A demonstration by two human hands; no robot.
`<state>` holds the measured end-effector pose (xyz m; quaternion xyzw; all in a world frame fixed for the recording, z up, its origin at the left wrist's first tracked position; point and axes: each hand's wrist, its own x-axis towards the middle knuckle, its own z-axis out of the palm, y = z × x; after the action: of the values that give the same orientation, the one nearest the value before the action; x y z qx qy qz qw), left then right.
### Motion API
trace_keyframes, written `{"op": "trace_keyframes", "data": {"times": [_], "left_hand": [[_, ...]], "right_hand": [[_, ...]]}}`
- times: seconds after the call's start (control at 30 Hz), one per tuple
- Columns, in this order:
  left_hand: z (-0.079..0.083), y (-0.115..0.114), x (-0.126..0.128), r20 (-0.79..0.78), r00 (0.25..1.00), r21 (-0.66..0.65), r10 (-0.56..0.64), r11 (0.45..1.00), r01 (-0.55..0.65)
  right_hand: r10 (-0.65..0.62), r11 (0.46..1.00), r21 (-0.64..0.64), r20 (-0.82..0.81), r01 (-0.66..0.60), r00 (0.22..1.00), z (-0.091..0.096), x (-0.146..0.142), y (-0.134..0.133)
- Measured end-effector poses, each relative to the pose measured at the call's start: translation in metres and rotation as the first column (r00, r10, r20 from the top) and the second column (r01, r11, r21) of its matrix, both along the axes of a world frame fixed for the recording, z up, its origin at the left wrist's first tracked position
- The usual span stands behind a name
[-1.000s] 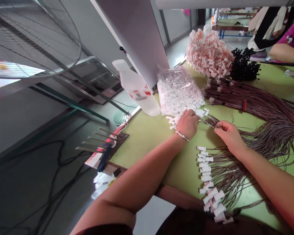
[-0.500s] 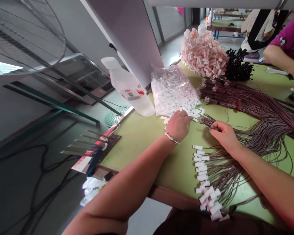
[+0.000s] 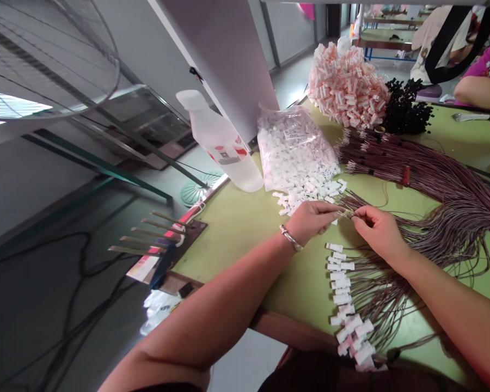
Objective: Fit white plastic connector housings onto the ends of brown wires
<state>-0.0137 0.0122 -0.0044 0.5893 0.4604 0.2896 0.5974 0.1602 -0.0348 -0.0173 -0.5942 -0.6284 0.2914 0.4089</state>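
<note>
My left hand (image 3: 313,222) is closed in a pinch, with a small pale connector housing mostly hidden at its fingertips. Facing it, my right hand (image 3: 379,228) pinches a thin brown wire near its metal-tipped end, and the two sets of fingertips nearly meet. Behind my left hand, loose white connector housings (image 3: 300,191) spill from a clear plastic bag (image 3: 296,144). Below my hands lies a column of white housings (image 3: 340,283) fitted on brown wires (image 3: 375,288). A thick spread of brown wires (image 3: 453,218) runs off to the right, partly under my right forearm.
A whitish bottle (image 3: 228,149) stands left of the bag. Farther back are a heap of pink-and-white connectors (image 3: 347,87), black parts (image 3: 408,106) and darker wire bundles (image 3: 424,158). A pronged holder (image 3: 167,239) sits at the left table edge. Another person's arm (image 3: 479,90) shows far right.
My left hand has left the pile of white housings and moved right, up to my right fingertips. My right hand still pinches the wire. The view has shifted slightly.
</note>
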Motion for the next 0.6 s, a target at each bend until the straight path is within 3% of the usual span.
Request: {"op": "trace_keyframes", "data": {"times": [0.17, 0.33, 0.5, 0.6], "left_hand": [[-0.0011, -0.0026, 0.0035, -0.053, 0.998, -0.036, 0.017, 0.999, -0.019], [-0.0017, -0.0037, 0.0054, -0.028, 0.999, -0.065, 0.029, 0.997, -0.031], [-0.0061, -0.0033, 0.0076, 0.117, 0.993, -0.190, 0.018, 0.982, 0.004], [-0.0043, -0.0031, 0.0090, 0.216, 0.973, -0.326, 0.086, 0.945, -0.011]], "right_hand": [[0.004, 0.999, 0.035, 0.068, -0.006, 0.998, -0.0006, -0.0017, -0.0009], [0.024, 1.000, -0.007, 0.052, -0.024, 0.998, -0.0020, -0.0029, -0.0012], [-0.022, 0.998, -0.057, -0.129, 0.015, 0.991, 0.0011, -0.0031, 0.0006], [-0.056, 0.996, -0.074, -0.181, 0.043, 0.982, 0.0055, -0.0014, 0.0013]]}}
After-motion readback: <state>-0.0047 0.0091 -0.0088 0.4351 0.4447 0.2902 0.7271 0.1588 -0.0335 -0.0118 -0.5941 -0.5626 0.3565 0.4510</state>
